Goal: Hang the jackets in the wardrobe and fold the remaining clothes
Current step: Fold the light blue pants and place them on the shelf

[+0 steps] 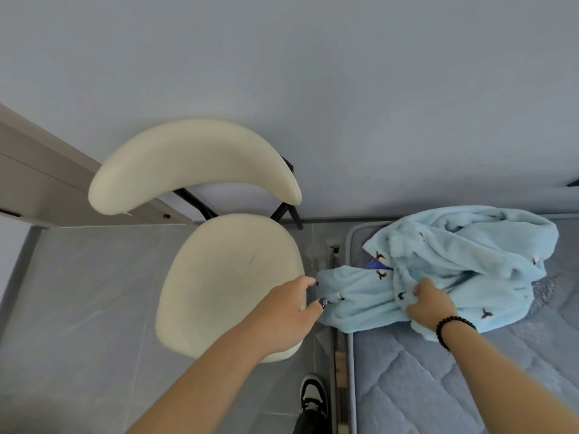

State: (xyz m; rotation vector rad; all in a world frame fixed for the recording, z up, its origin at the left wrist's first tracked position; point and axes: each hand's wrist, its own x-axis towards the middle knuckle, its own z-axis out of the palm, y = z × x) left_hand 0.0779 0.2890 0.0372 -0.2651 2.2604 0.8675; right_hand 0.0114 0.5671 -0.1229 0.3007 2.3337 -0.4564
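On the bed [438,386], at its near left corner, one pale blue fleece garment [454,261] is heaped, one limp end hanging over the mattress edge toward the chair [225,277].

Chair: one, cream, padded seat and curved back, standing on the tiled floor left of the bed. Nothing is seen on it.

Left hand [282,311]: one, spread open, thumb and fingertips at the overhanging end of the garment; a firm grip is not shown.

Shoe [313,394]: one seen, black and white, on the floor between chair and bed.

Garment: one; printed with small dark motifs, a dark blue label showing among the folds. Judged soft, light, floppy and not slippery; no stiffness to hold a shape, so it is best taken at two spread points, such as shoulders or a hem, and shaken flat.

Right hand [430,303]: one, beaded bracelet at the wrist, fingers curled into a bunch of the fleece.

Wardrobe and hangers: none in view.
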